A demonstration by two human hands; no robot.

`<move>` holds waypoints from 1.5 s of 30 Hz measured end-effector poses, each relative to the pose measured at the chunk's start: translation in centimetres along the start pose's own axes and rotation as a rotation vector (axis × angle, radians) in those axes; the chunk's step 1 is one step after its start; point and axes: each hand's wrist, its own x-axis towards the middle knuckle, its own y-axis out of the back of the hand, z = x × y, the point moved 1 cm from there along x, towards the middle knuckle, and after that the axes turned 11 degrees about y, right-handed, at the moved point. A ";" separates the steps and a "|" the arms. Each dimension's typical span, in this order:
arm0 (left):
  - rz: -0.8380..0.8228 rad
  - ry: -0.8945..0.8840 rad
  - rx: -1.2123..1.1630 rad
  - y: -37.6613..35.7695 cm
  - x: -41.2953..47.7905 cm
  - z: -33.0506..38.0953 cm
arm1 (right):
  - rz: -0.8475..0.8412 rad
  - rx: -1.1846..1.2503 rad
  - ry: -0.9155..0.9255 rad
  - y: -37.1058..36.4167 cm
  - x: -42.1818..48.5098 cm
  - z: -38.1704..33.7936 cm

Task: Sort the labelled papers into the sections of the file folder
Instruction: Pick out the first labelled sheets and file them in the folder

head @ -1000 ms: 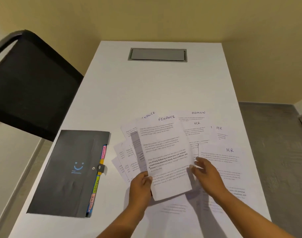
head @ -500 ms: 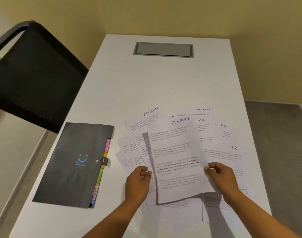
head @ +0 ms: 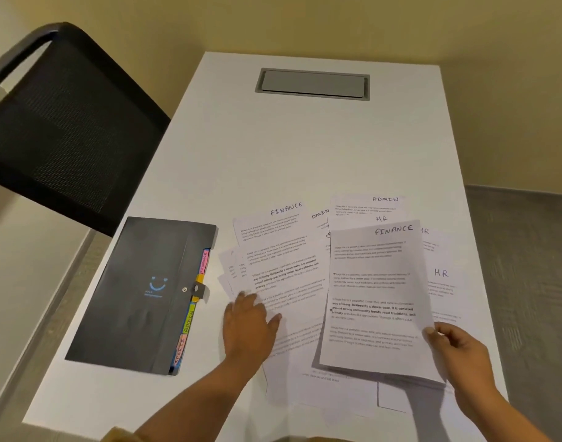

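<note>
Right hand (head: 455, 349) pinches the lower right edge of a FINANCE sheet (head: 377, 298), lifted above the spread; long axis runs near to far, heading at the far end, slightly tilted. Left hand (head: 247, 323) lies flat, fingers spread, on a second FINANCE sheet (head: 283, 250), which fans leftward. Other sheets headed ADMIN (head: 385, 200) and HR (head: 441, 274) overlap on the white worktop (head: 273, 148). File folder (head: 139, 295), black and closed, lies left of the papers; long axis near to far, coloured tabs along its right edge.
</note>
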 end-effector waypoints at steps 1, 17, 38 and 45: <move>0.030 0.103 -0.049 0.1 0.0 0.0 | 0.000 0.000 -0.001 0.1 -0.1 -0.1; -0.293 0.649 -0.673 1.8 1.5 2.4 | 0.021 -0.003 0.012 -0.2 -1.1 -0.3; -0.323 0.495 -1.259 2.8 -3.6 -3.3 | -0.120 0.177 0.028 -1.1 -2.2 -1.9; -0.477 0.390 -1.343 4.2 -6.4 -2.8 | -0.264 0.257 0.063 -4.7 -3.5 -5.5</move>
